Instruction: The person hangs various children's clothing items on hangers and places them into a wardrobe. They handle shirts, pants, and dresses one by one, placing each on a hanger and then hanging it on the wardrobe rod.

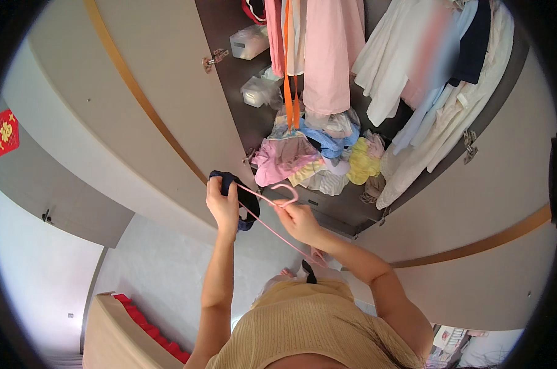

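Observation:
My right hand (pixel 299 221) is closed round the neck of a pink clothes hanger (pixel 280 236), just below its hook. The hanger is tilted, with one end at my left hand and the other low near my waist. My left hand (pixel 222 202) grips a dark navy garment (pixel 249 206) by its upper edge, where the hanger's end meets the cloth. The garment hangs down behind the left hand, partly hidden by it, so its kind is hard to make out.
An open wardrobe stands ahead, its left door (pixel 161 67) and right door (pixel 475 227) swung wide. Hanging clothes (pixel 334 55) fill its top. A heap of folded and loose clothes (pixel 284 157) lies below, beside clear plastic bins (pixel 249 43). A beige bed corner (pixel 115 332) is at lower left.

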Demonstrator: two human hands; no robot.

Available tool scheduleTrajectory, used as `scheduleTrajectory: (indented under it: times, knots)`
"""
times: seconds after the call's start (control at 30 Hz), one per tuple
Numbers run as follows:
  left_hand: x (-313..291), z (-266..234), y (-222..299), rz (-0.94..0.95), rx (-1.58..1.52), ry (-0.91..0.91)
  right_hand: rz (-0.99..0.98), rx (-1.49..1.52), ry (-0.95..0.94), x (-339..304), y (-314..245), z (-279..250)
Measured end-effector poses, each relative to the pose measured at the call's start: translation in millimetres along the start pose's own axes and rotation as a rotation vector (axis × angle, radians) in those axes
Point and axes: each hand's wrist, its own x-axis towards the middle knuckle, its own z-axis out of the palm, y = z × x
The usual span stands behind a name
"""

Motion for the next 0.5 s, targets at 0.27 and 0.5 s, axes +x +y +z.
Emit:
scheduleTrajectory:
  times: [0.27,0.5]
  knots:
    - [-20.8,4.4,26.0,0.081,-0.051,-0.07,-0.102,-0.019,0.183,25.4,14.1,33.5]
    - [-36.7,5.5,29.9,0.272,0.037,-0.197,-0.147,0.02,0.366,33.9,9.0,34.7]
